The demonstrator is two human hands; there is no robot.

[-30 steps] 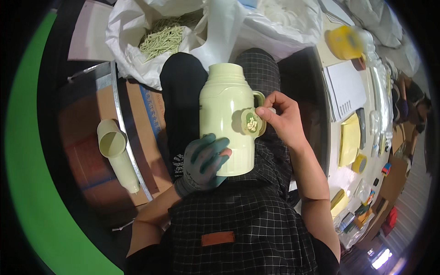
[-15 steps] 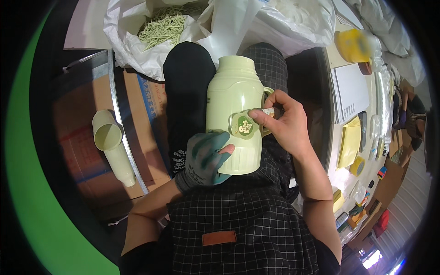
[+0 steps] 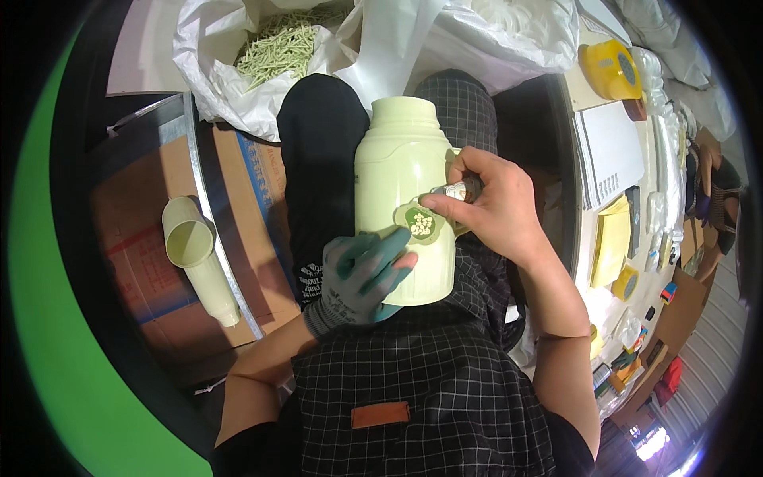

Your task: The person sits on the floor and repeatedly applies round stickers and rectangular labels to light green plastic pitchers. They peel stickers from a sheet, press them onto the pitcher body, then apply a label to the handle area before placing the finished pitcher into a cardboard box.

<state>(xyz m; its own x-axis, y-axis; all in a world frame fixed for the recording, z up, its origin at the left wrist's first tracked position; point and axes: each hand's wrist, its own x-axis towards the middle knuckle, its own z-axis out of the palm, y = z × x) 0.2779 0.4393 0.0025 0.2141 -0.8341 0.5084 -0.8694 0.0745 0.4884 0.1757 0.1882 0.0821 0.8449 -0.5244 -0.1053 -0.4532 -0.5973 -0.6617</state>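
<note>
A pale green vacuum flask [image 3: 401, 175] with a side handle lies along my lap, its neck away from me. On its front sits a flower-shaped green decal [image 3: 420, 228] with a cream blossom pattern. My left hand [image 3: 367, 270], in a grey and green glove, grips the lower left side, its fingertips by the decal's lower left edge. My bare right hand [image 3: 494, 203] is closed, its thumb near the decal's upper right edge. Between its fingers shows a small whitish and dark printed piece [image 3: 458, 191], rolled or cylindrical; its kind is unclear. The right hand partly hides the handle.
White bags stand beyond my knees, one with pale green sticks [image 3: 278, 52]. Pale green cups [image 3: 191, 242] lie on cardboard boxes [image 3: 147, 262] at left. The right-hand bench holds a yellow tape roll [image 3: 613, 70], paper sheets [image 3: 608, 155] and yellow packets [image 3: 610, 242].
My left gloved fingers have shifted up and right toward the decal, more spread now. The right hand has turned slightly, showing more of the small printed piece.
</note>
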